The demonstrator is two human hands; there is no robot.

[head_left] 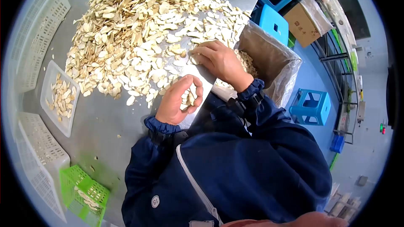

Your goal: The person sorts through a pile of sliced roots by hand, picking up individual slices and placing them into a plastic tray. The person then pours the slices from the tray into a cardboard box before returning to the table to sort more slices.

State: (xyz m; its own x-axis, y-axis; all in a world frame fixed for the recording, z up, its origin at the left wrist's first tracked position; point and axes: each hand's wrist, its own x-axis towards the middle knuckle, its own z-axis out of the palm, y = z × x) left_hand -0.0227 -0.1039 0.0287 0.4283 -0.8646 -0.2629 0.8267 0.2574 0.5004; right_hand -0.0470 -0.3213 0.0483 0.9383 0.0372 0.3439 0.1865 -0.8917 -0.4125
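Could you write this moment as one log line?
left hand: cupping slices | right hand: on pile at table edge | box: beside table, slices inside | tray: few slices

The pale slices [139, 25] run off the frame's top edge. The left hand [179, 98] curls its grip over a few, mostly hidden by the fingers. The right hand [219, 61] hides its fingertips; whether they pinch anything is unclear. Print on the cardboard box [305, 25], upper right, is too small to read.
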